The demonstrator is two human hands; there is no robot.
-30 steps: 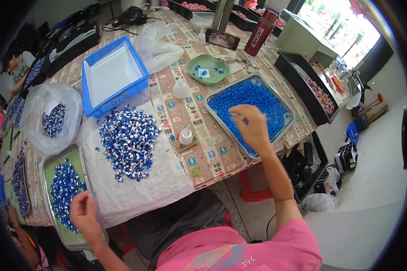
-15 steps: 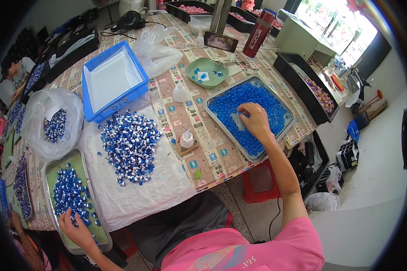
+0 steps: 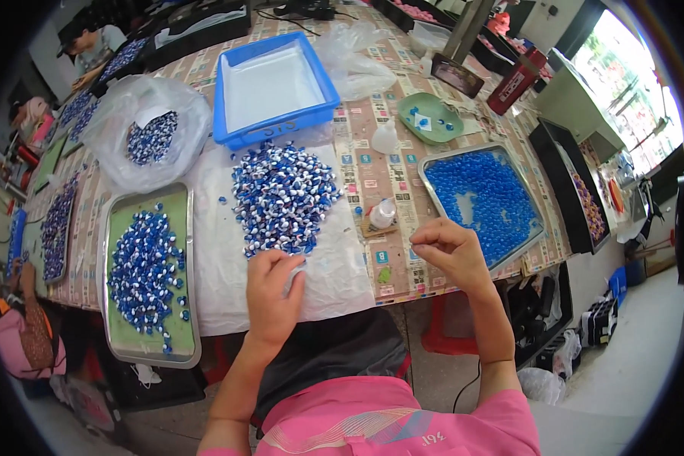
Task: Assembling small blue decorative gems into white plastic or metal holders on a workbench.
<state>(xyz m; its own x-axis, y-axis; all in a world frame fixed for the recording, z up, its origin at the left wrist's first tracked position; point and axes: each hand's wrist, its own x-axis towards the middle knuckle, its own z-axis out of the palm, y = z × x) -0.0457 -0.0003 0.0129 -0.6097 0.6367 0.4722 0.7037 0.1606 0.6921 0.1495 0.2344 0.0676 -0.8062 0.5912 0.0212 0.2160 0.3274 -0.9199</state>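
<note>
My left hand (image 3: 273, 298) is at the near edge of a pile of small glossy blue-and-white pieces (image 3: 285, 194) on a white sheet (image 3: 224, 289). Its fingers are bent together with the thumb; whatever lies between them is too small to make out. My right hand (image 3: 454, 257) hovers over the table's front edge, left of a metal tray (image 3: 427, 169) of clear blue beads (image 3: 501, 201). Thumb and fingertips are pinched there, and what they hold, if anything, does not show. A small clear jar (image 3: 382, 214) stands on a little wooden block between the pile and the beads.
At left lies a green-bottomed tray (image 3: 196, 319) of blue-and-white pieces, with a plastic bag (image 3: 110, 156) of more behind it. A blue basin (image 3: 330, 95), green dish (image 3: 438, 133), phone (image 3: 456, 76) and red flask (image 3: 515, 82) stand farther back. Another person (image 3: 99, 45) sits far left.
My left hand has left the green-bottomed tray and come right to the pile. The right hand has lifted out of the bead tray and moved toward me. The view has turned left.
</note>
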